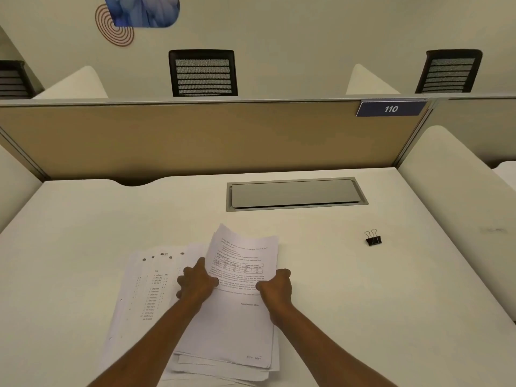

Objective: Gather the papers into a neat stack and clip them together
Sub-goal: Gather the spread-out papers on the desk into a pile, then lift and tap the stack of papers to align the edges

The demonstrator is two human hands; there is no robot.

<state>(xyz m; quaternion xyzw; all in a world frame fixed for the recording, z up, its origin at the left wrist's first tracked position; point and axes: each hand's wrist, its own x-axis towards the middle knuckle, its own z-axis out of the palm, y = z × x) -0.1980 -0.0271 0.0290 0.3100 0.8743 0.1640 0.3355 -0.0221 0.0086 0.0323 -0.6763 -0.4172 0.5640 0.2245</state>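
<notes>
A white counter (335, 289) is carrying everything, with a tan partition (195, 138) standing along its far edge and a grey cable hatch (296, 193) sitting just before that. The papers (237, 325) are lying in a loose, fanned pile at the near middle, with some sheets spreading out to the left. The left hand (195, 284) and right hand (275, 287) are each closing around a side edge of the top sheets. The black binder clip (373, 238) is sitting well apart, to the right.

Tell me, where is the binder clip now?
The binder clip stands on the desk, apart to the right of the papers, below the metal cable hatch.
</notes>
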